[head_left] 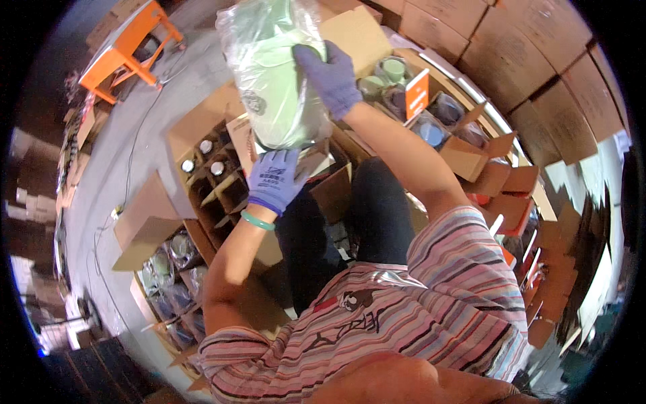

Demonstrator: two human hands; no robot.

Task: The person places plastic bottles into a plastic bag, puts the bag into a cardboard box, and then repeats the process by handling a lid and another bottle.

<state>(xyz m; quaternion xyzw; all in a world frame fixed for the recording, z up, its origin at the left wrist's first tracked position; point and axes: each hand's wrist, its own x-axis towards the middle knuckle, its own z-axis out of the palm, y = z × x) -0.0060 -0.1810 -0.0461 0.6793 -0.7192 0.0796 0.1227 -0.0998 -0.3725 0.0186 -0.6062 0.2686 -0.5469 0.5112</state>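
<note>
I hold a pale green cup-like vessel (279,87) wrapped in a clear plastic bag up in front of me. My left hand (274,178), in a purple glove with a green bangle at the wrist, supports it from below. My right hand (331,75), also gloved in purple, grips its upper right side. The vessel hangs above an open cardboard box (208,172) with divider cells that hold bagged items.
Another open box (168,269) of bagged cups lies at the lower left. More cups in compartments (404,87) stand at the right beside an orange card (417,94). Stacked cartons (525,60) fill the upper right. An orange stool (128,47) stands at the upper left.
</note>
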